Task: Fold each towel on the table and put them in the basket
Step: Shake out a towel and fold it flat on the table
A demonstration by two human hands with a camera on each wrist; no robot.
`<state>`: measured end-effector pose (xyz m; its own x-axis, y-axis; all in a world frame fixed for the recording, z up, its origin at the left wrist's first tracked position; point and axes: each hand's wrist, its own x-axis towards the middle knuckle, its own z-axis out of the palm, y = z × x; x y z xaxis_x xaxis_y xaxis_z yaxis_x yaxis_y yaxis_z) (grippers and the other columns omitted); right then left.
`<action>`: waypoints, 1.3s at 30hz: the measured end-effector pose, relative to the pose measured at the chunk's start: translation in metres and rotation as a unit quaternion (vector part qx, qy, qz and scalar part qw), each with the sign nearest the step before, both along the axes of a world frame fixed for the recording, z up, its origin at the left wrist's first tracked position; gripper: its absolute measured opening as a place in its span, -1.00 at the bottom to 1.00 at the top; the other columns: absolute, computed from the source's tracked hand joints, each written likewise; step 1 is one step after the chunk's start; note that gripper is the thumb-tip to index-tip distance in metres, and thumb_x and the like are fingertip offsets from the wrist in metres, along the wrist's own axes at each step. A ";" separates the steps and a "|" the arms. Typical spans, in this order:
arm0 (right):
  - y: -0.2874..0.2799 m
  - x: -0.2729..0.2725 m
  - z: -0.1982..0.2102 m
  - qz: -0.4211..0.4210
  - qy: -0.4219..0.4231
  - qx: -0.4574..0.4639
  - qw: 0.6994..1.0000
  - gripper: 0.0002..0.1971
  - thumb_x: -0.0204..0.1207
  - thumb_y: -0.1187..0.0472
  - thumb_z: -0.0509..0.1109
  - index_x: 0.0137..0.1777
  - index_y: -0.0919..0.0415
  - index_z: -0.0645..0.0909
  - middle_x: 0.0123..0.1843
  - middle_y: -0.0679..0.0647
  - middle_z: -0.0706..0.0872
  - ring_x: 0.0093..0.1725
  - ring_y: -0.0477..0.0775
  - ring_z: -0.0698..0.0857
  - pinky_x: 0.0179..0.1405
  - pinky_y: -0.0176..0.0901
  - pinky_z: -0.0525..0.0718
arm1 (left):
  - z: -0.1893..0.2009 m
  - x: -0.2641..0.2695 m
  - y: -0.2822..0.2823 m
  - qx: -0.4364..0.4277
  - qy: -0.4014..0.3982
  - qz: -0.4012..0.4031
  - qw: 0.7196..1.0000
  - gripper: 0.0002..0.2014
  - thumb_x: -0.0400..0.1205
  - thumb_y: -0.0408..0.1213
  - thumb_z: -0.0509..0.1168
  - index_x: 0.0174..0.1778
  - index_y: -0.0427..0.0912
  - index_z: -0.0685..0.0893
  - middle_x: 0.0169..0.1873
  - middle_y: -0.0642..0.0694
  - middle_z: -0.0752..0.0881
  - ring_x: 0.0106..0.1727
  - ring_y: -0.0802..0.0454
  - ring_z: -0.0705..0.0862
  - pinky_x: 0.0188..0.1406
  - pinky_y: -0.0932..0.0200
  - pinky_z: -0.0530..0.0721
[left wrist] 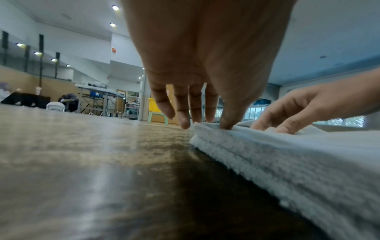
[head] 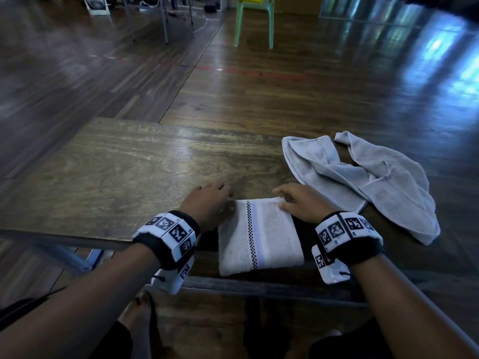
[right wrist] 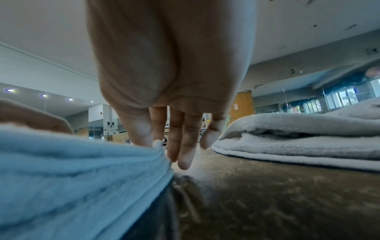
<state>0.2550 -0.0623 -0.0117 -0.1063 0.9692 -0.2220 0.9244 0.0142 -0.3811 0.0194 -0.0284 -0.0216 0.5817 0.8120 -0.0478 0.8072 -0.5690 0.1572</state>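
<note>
Table: worn brown wooden tabletop on a metal frame, set on a dark glossy plank floor.
Loose towel: crumpled pale grey terry towel, unfolded, on the table's right part, just beside the right hand and apart from the folded one.
Chair: light green plastic chair far across the floor, something yellow on its seat (too far cropped to identify).
Wristbands: black bands bearing white blocks with black square markers, one on each wrist.
Folded towel: white terry towel folded to a rectangle, with a checkered black-and-white stripe and a pale lilac band, at the near table edge between the hands, its near end hanging slightly past the edge.
Left hand: palm down at the folded towel's far-left corner; thumb tip pressed on the top layer, fingers straight and pointing down to the tabletop just beside the cloth.
Right hand: at the far-right corner; thumb and forefinger pinch the top edge, remaining fingers extended loosely toward the table.
</note>
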 end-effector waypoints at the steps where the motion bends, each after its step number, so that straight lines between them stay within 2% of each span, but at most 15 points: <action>1: 0.003 0.001 0.000 0.004 0.000 -0.007 1.000 -0.66 0.54 0.16 0.36 0.31 0.13 0.59 0.22 0.06 0.63 0.12 0.01 0.65 0.18 -0.08 0.58 | -0.001 0.002 0.003 -0.013 -0.006 0.007 1.000 -0.69 0.63 -0.09 0.19 0.26 -0.08 0.51 0.24 -0.06 0.56 0.24 -0.09 0.55 0.17 -0.01 0.48; 4: 0.010 0.003 -0.004 0.016 0.007 -0.007 1.000 -0.75 0.53 0.17 0.39 0.16 0.19 0.69 0.11 0.10 0.62 0.01 -0.02 0.62 0.02 -0.22 0.51 | -0.003 0.008 0.009 -0.057 -0.017 0.018 0.998 -0.74 0.63 -0.18 0.21 0.19 -0.13 0.63 0.18 -0.09 0.61 0.13 -0.12 0.63 0.04 -0.01 0.62; 6: 0.014 0.002 -0.006 0.023 0.002 0.001 1.000 -0.81 0.51 0.20 0.40 0.07 0.21 0.70 0.01 0.07 0.60 -0.02 0.00 0.59 -0.01 -0.22 0.49 | -0.005 0.010 0.013 -0.079 -0.035 0.031 0.996 -0.79 0.62 -0.24 0.22 0.11 -0.15 0.68 0.12 -0.10 0.65 0.09 -0.11 0.64 0.03 0.00 0.65; 8: 0.016 0.001 -0.007 0.030 -0.006 0.003 1.000 -0.89 0.49 0.22 0.38 -0.01 0.17 0.66 -0.07 0.00 0.58 -0.07 -0.01 0.58 -0.05 -0.17 0.53 | -0.006 0.010 0.017 -0.094 -0.049 0.048 0.993 -0.84 0.61 -0.27 0.24 0.02 -0.14 0.69 0.07 -0.13 0.69 0.07 -0.11 0.65 0.06 -0.03 0.66; 10: 0.016 0.001 -0.006 0.026 0.011 0.004 1.000 -0.94 0.46 0.22 0.34 -0.09 0.07 0.57 -0.10 0.00 0.64 -0.11 0.04 0.62 -0.05 -0.01 0.63 | -0.007 0.010 0.019 -0.097 -0.057 0.060 0.992 -0.88 0.61 -0.27 0.23 -0.03 -0.15 0.66 0.04 -0.16 0.70 0.05 -0.14 0.64 0.05 -0.05 0.65; 12: 0.016 0.002 -0.006 0.014 0.038 0.008 0.999 -0.94 0.44 0.20 0.31 -0.14 0.02 0.51 -0.11 0.06 0.69 -0.14 0.10 0.66 -0.07 0.12 0.66 | -0.006 0.010 0.017 -0.101 -0.070 0.069 0.990 -0.88 0.62 -0.28 0.19 -0.03 -0.16 0.61 0.04 -0.18 0.69 0.04 -0.17 0.63 0.02 -0.05 0.64; 15: 0.017 0.003 -0.007 0.009 0.040 0.011 0.999 -0.96 0.48 0.16 0.27 -0.12 -0.01 0.50 -0.13 0.10 0.71 -0.16 0.12 0.67 -0.07 0.18 0.67 | -0.005 0.010 0.014 -0.107 -0.083 0.075 0.988 -0.86 0.63 -0.29 0.13 0.01 -0.19 0.56 0.05 -0.21 0.66 0.03 -0.19 0.62 0.00 -0.07 0.63; 19: 0.018 0.005 -0.010 0.005 0.016 0.013 1.000 -0.94 0.52 0.13 0.34 -0.04 0.01 0.56 -0.04 0.04 0.70 -0.04 0.03 0.67 0.00 0.02 0.66 | -0.007 0.008 0.016 -0.119 -0.102 0.083 0.984 -0.89 0.62 -0.31 0.16 -0.01 -0.18 0.57 0.02 -0.19 0.67 0.01 -0.16 0.62 0.02 -0.11 0.65; 22: 0.019 0.004 -0.009 0.004 0.019 0.043 0.999 -0.92 0.48 0.17 0.40 -0.07 0.06 0.57 -0.04 -0.02 0.63 -0.04 0.00 0.64 -0.01 -0.06 0.64 | -0.010 0.005 0.019 -0.109 -0.114 0.083 0.984 -0.88 0.60 -0.32 0.20 -0.04 -0.18 0.63 0.00 -0.18 0.70 0.03 -0.17 0.64 0.05 -0.11 0.66; 25: 0.020 0.001 -0.012 0.014 0.001 0.103 0.995 -0.90 0.43 0.24 0.43 -0.11 0.13 0.57 -0.03 -0.04 0.49 -0.04 -0.01 0.56 -0.09 -0.13 0.54 | -0.011 0.004 0.019 -0.074 -0.098 0.081 0.989 -0.86 0.60 -0.28 0.22 0.00 -0.14 0.64 0.04 -0.13 0.68 0.07 -0.14 0.63 0.02 -0.06 0.65; 27: 0.019 -0.004 -0.014 0.033 -0.042 0.147 0.988 -0.97 0.45 0.25 0.41 -0.13 0.14 0.64 -0.05 -0.04 0.46 0.01 0.04 0.54 -0.10 -0.16 0.44 | -0.010 0.007 0.015 -0.017 -0.076 0.068 0.995 -0.83 0.62 -0.23 0.21 0.09 -0.09 0.61 0.10 -0.09 0.63 0.12 -0.13 0.61 0.06 0.01 0.55; 31: 0.005 -0.017 -0.013 0.074 -0.175 0.144 0.971 -0.79 0.60 0.15 0.22 0.09 0.05 0.68 0.13 0.00 0.58 0.19 0.09 0.50 0.13 0.01 0.41 | -0.004 0.015 -0.006 0.079 -0.070 0.027 0.994 -0.79 0.63 -0.24 0.15 0.15 -0.07 0.57 0.18 -0.03 0.60 0.23 -0.06 0.53 0.21 0.04 0.36; 34: -0.015 -0.022 -0.015 0.078 -0.228 0.150 0.959 -0.68 0.65 0.06 0.08 0.25 0.10 0.58 0.25 0.04 0.54 0.25 0.11 0.47 0.17 0.05 0.39 | -0.006 0.023 -0.027 0.042 -0.021 0.031 0.998 -0.73 0.67 -0.15 0.06 0.20 -0.11 0.55 0.22 -0.08 0.60 0.27 -0.08 0.53 0.27 0.00 0.37; 36: -0.028 -0.025 -0.020 0.065 -0.215 0.131 0.966 -0.61 0.65 0.00 0.03 0.36 0.11 0.48 0.36 0.05 0.49 0.34 0.10 0.45 0.23 0.06 0.39 | -0.014 0.027 -0.038 -0.008 -0.007 0.050 0.999 -0.63 0.70 -0.06 -0.03 0.29 -0.17 0.49 0.38 -0.17 0.52 0.41 -0.12 0.46 0.38 -0.06 0.36; 39: -0.044 -0.031 -0.035 0.015 -0.164 0.092 0.982 -0.49 0.67 -0.08 -0.03 0.55 0.10 0.24 0.60 0.06 0.29 0.58 0.05 0.25 0.43 0.08 0.34 | -0.031 0.031 -0.049 -0.051 -0.023 0.066 0.996 -0.44 0.72 -0.01 -0.12 0.58 -0.27 0.16 0.62 -0.23 0.16 0.64 -0.12 0.10 0.59 -0.09 0.15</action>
<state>0.2244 -0.1063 -0.0465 -0.0878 0.9936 -0.0713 0.9952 0.0843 -0.0505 0.0503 -0.0769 -0.0522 0.4745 0.8735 -0.1088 0.8641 -0.4386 0.2470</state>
